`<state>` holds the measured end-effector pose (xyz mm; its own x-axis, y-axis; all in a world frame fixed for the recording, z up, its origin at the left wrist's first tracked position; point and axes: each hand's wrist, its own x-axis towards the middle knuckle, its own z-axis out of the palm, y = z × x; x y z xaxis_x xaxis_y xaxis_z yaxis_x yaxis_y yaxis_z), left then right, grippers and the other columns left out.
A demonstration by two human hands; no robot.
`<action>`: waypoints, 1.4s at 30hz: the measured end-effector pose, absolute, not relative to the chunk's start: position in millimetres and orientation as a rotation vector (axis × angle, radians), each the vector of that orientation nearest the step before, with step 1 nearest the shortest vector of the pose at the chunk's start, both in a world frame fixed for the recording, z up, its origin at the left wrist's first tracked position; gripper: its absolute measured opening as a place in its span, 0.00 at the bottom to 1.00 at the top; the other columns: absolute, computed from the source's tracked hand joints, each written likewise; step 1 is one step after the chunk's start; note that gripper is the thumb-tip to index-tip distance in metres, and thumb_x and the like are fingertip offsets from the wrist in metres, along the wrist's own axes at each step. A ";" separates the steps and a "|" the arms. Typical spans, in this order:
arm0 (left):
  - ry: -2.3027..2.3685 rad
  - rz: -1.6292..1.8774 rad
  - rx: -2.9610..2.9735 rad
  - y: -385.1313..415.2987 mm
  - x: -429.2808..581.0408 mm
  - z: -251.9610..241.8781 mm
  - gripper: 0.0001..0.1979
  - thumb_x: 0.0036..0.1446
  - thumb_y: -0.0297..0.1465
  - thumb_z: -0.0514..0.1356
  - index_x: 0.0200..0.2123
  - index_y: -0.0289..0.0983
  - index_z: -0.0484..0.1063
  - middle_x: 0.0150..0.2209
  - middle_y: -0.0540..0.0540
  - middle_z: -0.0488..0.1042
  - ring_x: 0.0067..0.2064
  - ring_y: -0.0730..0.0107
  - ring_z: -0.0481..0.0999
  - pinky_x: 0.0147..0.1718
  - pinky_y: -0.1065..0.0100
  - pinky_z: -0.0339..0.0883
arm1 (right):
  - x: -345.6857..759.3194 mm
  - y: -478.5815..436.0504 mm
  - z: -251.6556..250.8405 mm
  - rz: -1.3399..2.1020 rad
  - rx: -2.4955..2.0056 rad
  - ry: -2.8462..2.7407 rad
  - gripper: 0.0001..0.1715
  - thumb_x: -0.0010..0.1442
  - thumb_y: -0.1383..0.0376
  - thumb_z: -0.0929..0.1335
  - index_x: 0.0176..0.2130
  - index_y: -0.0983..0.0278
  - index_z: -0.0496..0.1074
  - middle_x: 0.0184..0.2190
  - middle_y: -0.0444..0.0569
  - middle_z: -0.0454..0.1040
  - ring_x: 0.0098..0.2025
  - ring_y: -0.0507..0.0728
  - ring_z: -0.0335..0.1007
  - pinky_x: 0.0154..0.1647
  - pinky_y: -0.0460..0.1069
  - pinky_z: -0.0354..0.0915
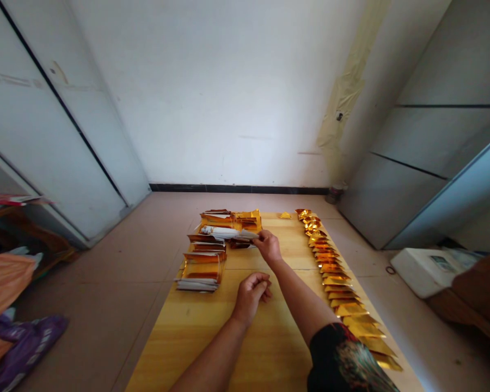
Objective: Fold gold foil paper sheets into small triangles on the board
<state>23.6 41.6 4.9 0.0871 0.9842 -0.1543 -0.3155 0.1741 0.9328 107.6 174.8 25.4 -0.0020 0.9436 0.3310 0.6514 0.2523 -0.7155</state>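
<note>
My right hand point(268, 246) reaches over the far part of the wooden table and pinches the edge of a pale paper sheet point(248, 234). That sheet lies among stacks of gold foil paper point(203, 267) with white edges, on the table's left side. A white bundle point(218, 232) with some print rests on the stacks beside the sheet. Closer to me, my left hand point(251, 296) hovers above the bare wood with curled fingers and the thumb against them; no object shows in it. Folded gold foil pieces point(332, 280) overlap in a long row along the right edge.
The wooden table point(212, 343) stands on a tiled floor, facing a white wall point(228, 109). A small gold piece point(285, 215) lies at its far edge. Purple and orange bags point(28, 343) are at left. A white box point(427, 269) sits on the right.
</note>
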 end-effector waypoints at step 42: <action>1.047 0.708 2.531 39.4 -28.6 -4.3 0.17 0.50 0.22 0.56 0.42 0.41 0.75 0.50 0.45 0.74 0.51 0.61 0.71 0.52 0.55 0.63 | 175.7 -19.0 39.2 1.633 -1.338 -1.639 0.09 0.52 0.62 0.65 0.29 0.66 0.70 0.21 0.42 0.69 0.21 0.48 0.62 0.22 0.43 0.59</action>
